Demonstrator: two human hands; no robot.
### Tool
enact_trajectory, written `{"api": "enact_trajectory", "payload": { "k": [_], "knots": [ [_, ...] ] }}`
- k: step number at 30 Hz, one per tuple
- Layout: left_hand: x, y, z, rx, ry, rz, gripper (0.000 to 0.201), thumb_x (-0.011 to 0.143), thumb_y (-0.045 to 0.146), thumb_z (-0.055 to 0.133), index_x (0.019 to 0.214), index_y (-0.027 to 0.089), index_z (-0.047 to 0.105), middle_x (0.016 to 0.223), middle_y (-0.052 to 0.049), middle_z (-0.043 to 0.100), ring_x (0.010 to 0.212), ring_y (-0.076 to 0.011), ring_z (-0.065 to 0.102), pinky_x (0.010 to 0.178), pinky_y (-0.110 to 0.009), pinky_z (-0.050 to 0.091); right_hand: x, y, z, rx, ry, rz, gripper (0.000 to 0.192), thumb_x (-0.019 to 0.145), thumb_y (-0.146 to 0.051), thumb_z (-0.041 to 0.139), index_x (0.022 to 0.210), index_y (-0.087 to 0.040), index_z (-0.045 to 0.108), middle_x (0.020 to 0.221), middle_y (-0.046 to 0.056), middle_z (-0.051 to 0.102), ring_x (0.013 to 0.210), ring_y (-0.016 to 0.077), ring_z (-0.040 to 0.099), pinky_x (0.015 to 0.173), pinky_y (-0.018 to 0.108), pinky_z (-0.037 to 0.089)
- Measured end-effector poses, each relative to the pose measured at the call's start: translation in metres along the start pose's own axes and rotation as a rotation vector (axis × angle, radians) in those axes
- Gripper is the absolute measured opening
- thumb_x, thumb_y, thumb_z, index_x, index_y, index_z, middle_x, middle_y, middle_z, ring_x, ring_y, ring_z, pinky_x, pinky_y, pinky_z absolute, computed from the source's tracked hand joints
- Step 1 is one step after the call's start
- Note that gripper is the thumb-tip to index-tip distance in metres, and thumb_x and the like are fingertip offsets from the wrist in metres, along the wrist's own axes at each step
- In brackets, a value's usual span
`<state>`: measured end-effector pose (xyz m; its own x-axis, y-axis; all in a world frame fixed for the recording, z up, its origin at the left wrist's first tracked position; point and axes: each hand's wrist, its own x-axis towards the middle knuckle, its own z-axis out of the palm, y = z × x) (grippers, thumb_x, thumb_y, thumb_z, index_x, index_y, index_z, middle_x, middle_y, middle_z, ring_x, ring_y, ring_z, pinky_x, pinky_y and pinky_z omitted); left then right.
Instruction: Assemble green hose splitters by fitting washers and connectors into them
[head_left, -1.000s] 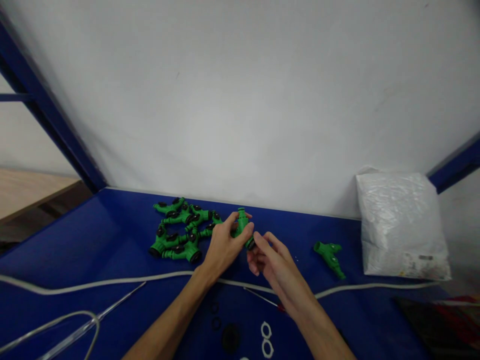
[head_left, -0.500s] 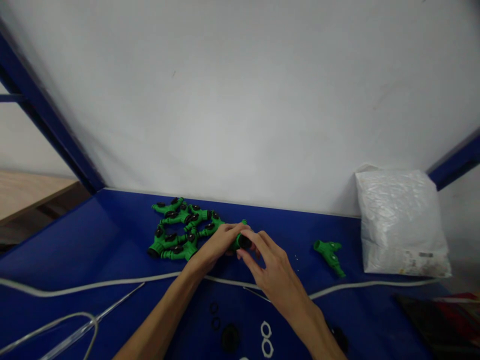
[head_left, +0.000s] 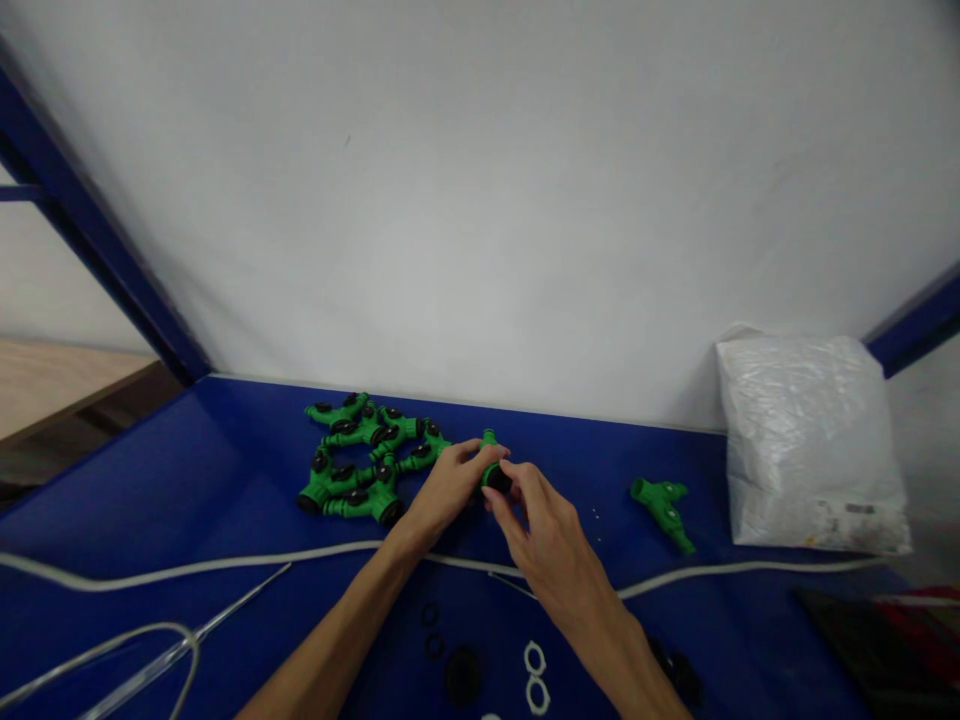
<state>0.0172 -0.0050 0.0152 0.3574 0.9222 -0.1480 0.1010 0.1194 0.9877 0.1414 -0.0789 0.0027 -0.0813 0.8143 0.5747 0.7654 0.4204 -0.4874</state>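
Both hands are on one green hose splitter [head_left: 490, 438] with a black collar [head_left: 498, 480], just above the blue table. My left hand [head_left: 447, 488] is wrapped round its green body and hides most of it. The thumb and fingers of my right hand [head_left: 546, 525] pinch the black collar from the right. Beside my left hand lies a group of several similar green splitters [head_left: 367, 450] with black valve knobs. Further right, a bare green splitter body [head_left: 664, 510] without a black collar rests by itself.
A white cable [head_left: 315, 553] crosses the blue table [head_left: 240, 450]. Toward the front lie black rings [head_left: 434, 646], a round black part [head_left: 462, 676], white hexagonal rings [head_left: 535, 658] and a clear rod [head_left: 161, 662]. A white plastic package [head_left: 814, 445] leans against the wall at right.
The held splitter has turned a little, so its black collar faces lower and its green top shows more. My right fingers stay at the collar. The view has shifted slightly.
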Motion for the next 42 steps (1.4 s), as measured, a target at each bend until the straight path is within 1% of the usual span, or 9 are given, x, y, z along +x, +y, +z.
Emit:
{"api": "enact_trajectory", "payload": {
  "k": [6,13,18,23,26,29,34,38,42],
  "knots": [
    [0.005,-0.010,0.000,-0.019,0.028,0.155,0.039,0.081,0.049,0.061,0.096,0.014,0.071,0.083,-0.003,0.070,0.078,-0.0195,0.063,0.070,-0.027,0.047,0.001,-0.003,-0.001,0.131,-0.003,0.134,0.009,0.098,-0.032,0.052,0.101,-0.023,0.052,0.080,0.001,0.061,0.069,0.0172,0.062,0.066,0.029,0.052],
    [0.001,-0.010,0.001,0.086,0.114,0.266,0.044,0.086,0.053,0.057,0.103,0.015,0.071,0.093,-0.004,0.072,0.087,-0.0221,0.064,0.079,-0.028,0.047,0.003,-0.007,-0.004,0.281,-0.007,0.286,0.016,0.096,-0.038,0.055,0.097,-0.023,0.050,0.072,-0.003,0.058,0.060,0.0138,0.058,0.059,0.025,0.046],
    [-0.001,-0.008,0.001,0.127,0.139,0.322,0.051,0.094,0.056,0.043,0.103,0.015,0.071,0.081,-0.002,0.065,0.073,-0.0175,0.056,0.067,-0.026,0.044,0.003,-0.003,-0.002,0.441,0.015,0.401,0.022,0.093,-0.043,0.058,0.095,-0.023,0.050,0.075,-0.002,0.063,0.064,0.0143,0.061,0.059,0.026,0.046],
    [-0.002,-0.007,0.001,0.134,0.168,0.318,0.049,0.092,0.059,0.044,0.097,0.018,0.070,0.071,0.001,0.059,0.059,-0.0140,0.049,0.054,-0.023,0.039,0.006,0.003,0.002,0.801,-0.008,0.576,0.034,0.087,-0.052,0.063,0.087,-0.022,0.047,0.065,-0.004,0.061,0.049,0.0114,0.054,0.046,0.023,0.040],
    [-0.004,-0.004,-0.001,0.134,0.175,0.332,0.047,0.090,0.059,0.046,0.095,0.019,0.070,0.072,0.001,0.060,0.060,-0.0139,0.050,0.052,-0.022,0.040,0.008,0.004,0.003,0.897,-0.037,0.642,0.038,0.087,-0.056,0.062,0.083,-0.022,0.046,0.063,-0.002,0.063,0.046,0.0123,0.055,0.044,0.024,0.040],
    [-0.003,-0.003,-0.003,0.121,0.164,0.307,0.048,0.089,0.060,0.047,0.096,0.018,0.070,0.070,0.001,0.060,0.055,-0.0132,0.050,0.048,-0.022,0.039,0.007,0.004,0.002,0.781,-0.028,0.571,0.034,0.089,-0.054,0.061,0.084,-0.022,0.048,0.065,-0.002,0.063,0.049,0.0135,0.057,0.048,0.026,0.043],
    [0.003,-0.005,-0.007,0.139,0.127,0.254,0.052,0.089,0.061,0.046,0.091,0.016,0.071,0.069,0.000,0.060,0.050,-0.0120,0.048,0.045,-0.023,0.038,0.004,0.001,-0.001,0.308,-0.009,0.223,0.013,0.095,-0.034,0.057,0.102,-0.023,0.055,0.080,0.000,0.063,0.070,0.0165,0.061,0.069,0.030,0.049],
    [0.002,-0.006,-0.006,0.161,0.130,0.274,0.050,0.091,0.060,0.045,0.093,0.017,0.071,0.069,0.001,0.059,0.050,-0.0116,0.049,0.047,-0.023,0.039,0.004,0.000,-0.004,0.378,-0.033,0.276,0.012,0.095,-0.033,0.056,0.100,-0.023,0.052,0.081,0.000,0.064,0.072,0.0160,0.063,0.069,0.029,0.049],
    [-0.003,-0.004,-0.001,0.190,0.185,0.328,0.047,0.093,0.058,0.044,0.092,0.018,0.069,0.064,0.003,0.054,0.050,-0.0114,0.048,0.048,-0.022,0.038,0.006,0.001,-0.004,0.629,-0.005,0.424,0.022,0.090,-0.038,0.065,0.094,-0.022,0.051,0.074,-0.003,0.064,0.063,0.0129,0.060,0.061,0.026,0.046]
  ]
}}
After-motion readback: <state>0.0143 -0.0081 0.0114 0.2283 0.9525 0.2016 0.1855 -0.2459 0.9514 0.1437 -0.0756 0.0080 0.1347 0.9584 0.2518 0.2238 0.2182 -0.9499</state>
